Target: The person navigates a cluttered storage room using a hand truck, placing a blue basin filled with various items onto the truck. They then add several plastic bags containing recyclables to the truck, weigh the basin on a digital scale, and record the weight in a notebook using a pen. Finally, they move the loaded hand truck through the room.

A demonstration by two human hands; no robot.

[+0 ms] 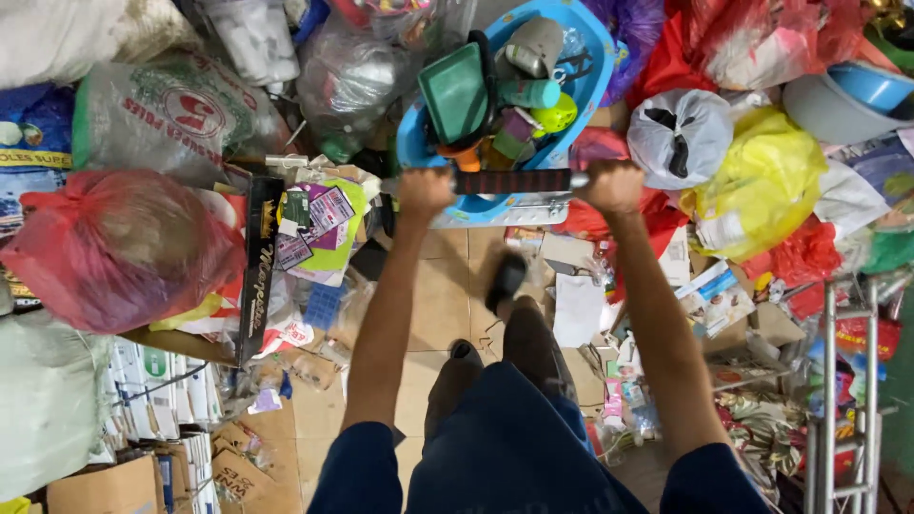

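My left hand [425, 190] and my right hand [612, 186] both grip the ends of a dark bar with a red-dotted grip sleeve and a metal tip [514, 181], held level out in front of me. Just behind the bar sits a blue plastic tub [598, 57] filled with a green tray [455, 90], a grey cup, a teal bottle and other plastic items. Below my arms I see my dark blue shorts and my feet in dark sandals [505, 278] on the tan tiled floor [443, 305].
Stuffed bags crowd all sides: a red one [114, 249] at left, a clear printed sack [167, 119] behind it, white [678, 133], yellow [762, 181] and red bags at right. Stacked cardboard and paper [152, 419] lie lower left. A metal rack [843, 381] stands lower right.
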